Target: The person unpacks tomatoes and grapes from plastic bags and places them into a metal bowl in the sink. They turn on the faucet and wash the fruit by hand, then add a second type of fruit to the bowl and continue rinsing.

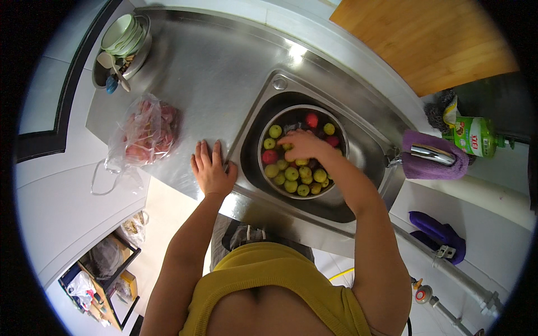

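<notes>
My left hand [212, 170] rests palm down, fingers spread, on the stainless steel counter [201, 101], just left of the sink. Inside the sink basin [361, 138] stands a round metal bowl [260, 168] filled with green fruits [291, 174] and several red ones [270, 157]. My right hand [303, 145] reaches into this bowl among the fruits, fingers curved downward. Whether its fingers grip a fruit cannot be told, as the palm side is hidden. A clear plastic bag of reddish fruits [151, 134] lies to the left of my left hand.
At the back left, a metal basin [145, 54] holds stacked bowls [122, 35] and spoons [113, 67]. The faucet [433, 153], with a purple cloth [414, 168] around it, stands right of the sink. Behind it are a green dish soap bottle [477, 136] and a wooden board [428, 38].
</notes>
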### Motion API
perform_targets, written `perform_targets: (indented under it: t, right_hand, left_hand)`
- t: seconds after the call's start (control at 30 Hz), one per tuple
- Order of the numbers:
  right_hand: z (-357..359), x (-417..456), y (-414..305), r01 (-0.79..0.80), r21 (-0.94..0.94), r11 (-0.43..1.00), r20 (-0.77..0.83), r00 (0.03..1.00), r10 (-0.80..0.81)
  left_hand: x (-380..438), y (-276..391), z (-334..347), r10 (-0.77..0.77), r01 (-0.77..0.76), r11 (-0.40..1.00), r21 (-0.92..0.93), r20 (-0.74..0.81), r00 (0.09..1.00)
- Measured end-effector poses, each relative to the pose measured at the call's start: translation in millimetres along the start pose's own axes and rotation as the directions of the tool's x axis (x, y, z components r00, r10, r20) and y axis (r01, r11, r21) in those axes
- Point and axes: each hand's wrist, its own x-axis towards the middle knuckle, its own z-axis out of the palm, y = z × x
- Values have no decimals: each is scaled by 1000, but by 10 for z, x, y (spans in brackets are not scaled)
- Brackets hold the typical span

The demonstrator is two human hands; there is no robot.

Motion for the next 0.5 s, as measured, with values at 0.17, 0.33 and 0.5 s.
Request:
perform_targets:
  t: [0.17, 0.33, 0.5]
  right_hand:
    - [198, -514, -328, 25, -147, 989, -236, 970, -60]
    - [366, -843, -562, 67, -266, 962, -314, 937, -152]
    - [555, -783, -597, 26, -323, 946, -261, 958, -116]
  left_hand:
    - [-22, -22, 3, 1, -1, 1000, 12, 0, 1000]
    - [-16, -20, 17, 5, -5, 1000, 12, -10, 1000]
    - [-15, 0, -8, -5, 5, 1000, 18, 17, 1000]
